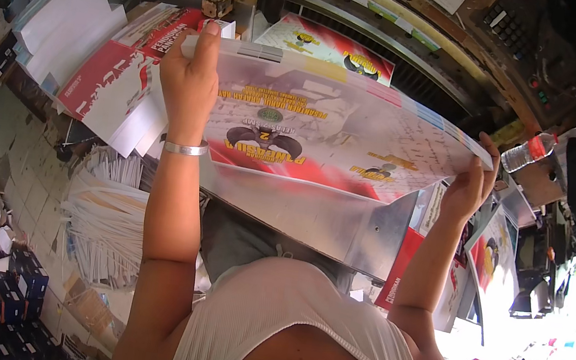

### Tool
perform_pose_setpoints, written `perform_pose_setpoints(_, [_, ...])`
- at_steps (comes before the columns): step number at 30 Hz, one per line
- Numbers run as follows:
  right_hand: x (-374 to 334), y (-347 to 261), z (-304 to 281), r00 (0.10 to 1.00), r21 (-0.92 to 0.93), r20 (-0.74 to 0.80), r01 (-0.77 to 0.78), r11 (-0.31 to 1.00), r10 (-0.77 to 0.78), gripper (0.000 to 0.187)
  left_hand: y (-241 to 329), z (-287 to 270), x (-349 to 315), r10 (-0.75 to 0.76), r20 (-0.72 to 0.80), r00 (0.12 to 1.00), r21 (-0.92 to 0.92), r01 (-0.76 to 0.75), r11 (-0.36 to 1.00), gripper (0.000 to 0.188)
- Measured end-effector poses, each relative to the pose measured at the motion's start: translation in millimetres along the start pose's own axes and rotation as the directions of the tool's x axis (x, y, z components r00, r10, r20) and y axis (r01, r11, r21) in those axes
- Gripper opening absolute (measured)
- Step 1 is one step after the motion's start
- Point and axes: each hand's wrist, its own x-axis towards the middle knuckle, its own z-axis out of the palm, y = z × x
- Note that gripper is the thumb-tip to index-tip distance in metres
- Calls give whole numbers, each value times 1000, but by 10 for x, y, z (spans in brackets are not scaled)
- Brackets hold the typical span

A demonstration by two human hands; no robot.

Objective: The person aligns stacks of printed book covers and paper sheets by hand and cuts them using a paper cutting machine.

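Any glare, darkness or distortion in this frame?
Head view: lower right blown out white, bluish flare on the right rim; corners black, fisheye bending toward the edges; hazy reflections on the shiny grey metal tabletop; red-and-white stack of printed paper sheets fairly sharp.

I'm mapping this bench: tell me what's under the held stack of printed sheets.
Around the held stack, a metal surface shows at the near edge and another printed sheet at the far; whatever lies beneath the middle is covered.
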Motion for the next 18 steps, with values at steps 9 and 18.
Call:
perform_pose_setpoints(9, [182,-69,43,996,-37,-74,40,999,-42,37,-30,-44,11,17,46,999,35,-18,999,36])
perform_pose_setpoints(18, [276,-15,85,993,24,-111,-27,999,29,27,-2,-134,27,-36,185,982,-171,68,983,44])
